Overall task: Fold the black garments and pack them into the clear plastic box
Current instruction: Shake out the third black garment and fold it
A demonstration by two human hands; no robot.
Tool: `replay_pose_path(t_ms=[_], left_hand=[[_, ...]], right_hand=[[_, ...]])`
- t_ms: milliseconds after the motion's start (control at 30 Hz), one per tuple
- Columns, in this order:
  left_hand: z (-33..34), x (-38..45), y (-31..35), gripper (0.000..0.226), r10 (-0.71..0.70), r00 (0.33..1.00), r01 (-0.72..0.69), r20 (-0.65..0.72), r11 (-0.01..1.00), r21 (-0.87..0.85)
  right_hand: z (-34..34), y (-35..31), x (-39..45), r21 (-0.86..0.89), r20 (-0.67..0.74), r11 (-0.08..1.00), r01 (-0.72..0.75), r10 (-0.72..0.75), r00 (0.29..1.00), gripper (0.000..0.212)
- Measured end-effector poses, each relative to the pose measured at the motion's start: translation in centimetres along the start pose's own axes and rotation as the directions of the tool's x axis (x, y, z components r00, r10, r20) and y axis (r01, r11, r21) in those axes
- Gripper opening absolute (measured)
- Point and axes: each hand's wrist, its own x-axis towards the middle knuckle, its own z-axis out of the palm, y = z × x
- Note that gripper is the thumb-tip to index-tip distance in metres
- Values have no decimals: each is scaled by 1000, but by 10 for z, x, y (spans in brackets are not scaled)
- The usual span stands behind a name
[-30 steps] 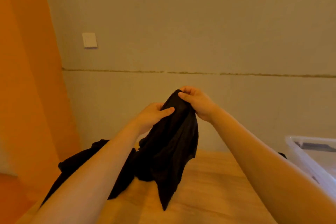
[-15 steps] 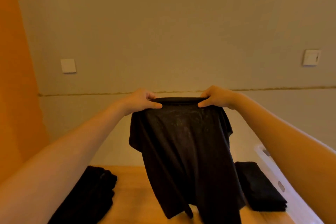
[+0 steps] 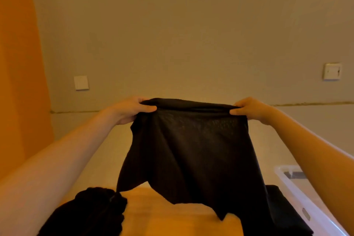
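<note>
A black garment (image 3: 191,151) hangs spread out in the air above the wooden table (image 3: 168,216). My left hand (image 3: 132,110) pinches its top edge at the left end, and my right hand (image 3: 249,108) pinches the same edge at the right end. A crumpled heap of black garments (image 3: 92,214) lies on the table at the lower left. A folded black garment (image 3: 283,212) lies at the lower right, partly behind the hanging cloth. The clear plastic box (image 3: 298,191) stands at the right edge, mostly covered by my right forearm.
A beige wall rises just behind the table, with a white switch plate (image 3: 81,82) on the left and another (image 3: 332,71) on the right. An orange wall (image 3: 17,63) closes the left side.
Both hands have moved apart along the garment's top edge, stretching it wider. A second ago the garment was bunched between hands held close together. The view has shifted to the right.
</note>
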Motion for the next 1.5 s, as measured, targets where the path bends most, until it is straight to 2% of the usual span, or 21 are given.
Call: replay_pose_path(t_ms=[67, 100, 133, 200, 233, 300, 400, 433, 533, 567, 633, 667, 767, 867, 967, 1100, 1167, 1267, 1367, 1500], left_hand=[[18, 5, 8, 44, 67, 998, -67, 6, 998, -11], [29, 7, 14, 23, 90, 996, -90, -3, 996, 17], [39, 10, 20, 15, 101, 995, -100, -6, 994, 51], [54, 15, 29, 15, 102, 993, -108, 62, 990, 91], [59, 15, 32, 15, 87, 990, -98, 111, 990, 97], [60, 14, 33, 20, 54, 985, -73, 164, 991, 114], [48, 9, 25, 28, -9, 989, -7, 148, 994, 105], [43, 8, 21, 27, -30, 988, 13, 151, 994, 112], [31, 0, 12, 20, -100, 984, 73, 147, 980, 183], [28, -2, 9, 24, -118, 982, 89, 146, 977, 192], [19, -1, 0, 48, -125, 983, 104, 132, 983, 152], [17, -1, -4, 51, -117, 986, 103, 118, 988, 114], [15, 1, -15, 23, -56, 998, 53, -37, 996, -66], [18, 4, -19, 25, -26, 976, -17, -215, 981, -194], [25, 7, -13, 28, -1, 968, -40, -251, 987, -155], [33, 8, 3, 26, 34, 968, -58, -250, 994, -88], [31, 7, 6, 26, 47, 964, -60, -261, 997, -39], [23, 5, 3, 21, 56, 968, -58, -246, 998, -3], [17, 4, -2, 15, 65, 972, -68, -228, 998, -7], [18, 6, -3, 13, 87, 978, -92, -190, 996, -17]], right_hand=[[10, -12, 1, -25, 220, 1000, 4, 1, 976, 41], [20, -23, 1, 35, 294, 999, 31, -40, 955, 55], [32, -36, 2, 148, 344, 987, 53, -102, 933, 66], [57, -60, 5, 357, 399, 932, 69, -219, 891, 82], [67, -69, 5, 391, 418, 918, 71, -246, 875, 81], [79, -78, 8, 388, 428, 920, 54, -231, 874, 68], [79, -78, 12, 360, 359, 931, 57, -194, 913, 19], [78, -77, 12, 391, 310, 918, 67, -199, 930, 13], [74, -72, 13, 526, 181, 847, 75, -198, 963, 15], [73, -69, 14, 564, 165, 823, 71, -197, 966, 16], [70, -65, 13, 643, 148, 765, 40, -175, 973, 15], [69, -62, 13, 676, 140, 737, 23, -159, 977, 14], [63, -51, 15, 744, 89, 668, 4, -105, 990, 10], [58, -43, 16, 804, 61, 595, -7, -70, 996, 17], [55, -40, 18, 832, 70, 555, 4, -113, 991, 31], [52, -42, 17, 911, -13, 407, 61, -119, 993, 31], [48, -40, 16, 912, -25, 405, 68, -111, 993, 35], [41, -34, 14, 869, 25, 493, 35, -116, 993, 42], [39, -33, 12, 825, 58, 564, 20, -120, 991, 39], [42, -36, 15, 851, -21, 523, 52, -64, 998, 31]])
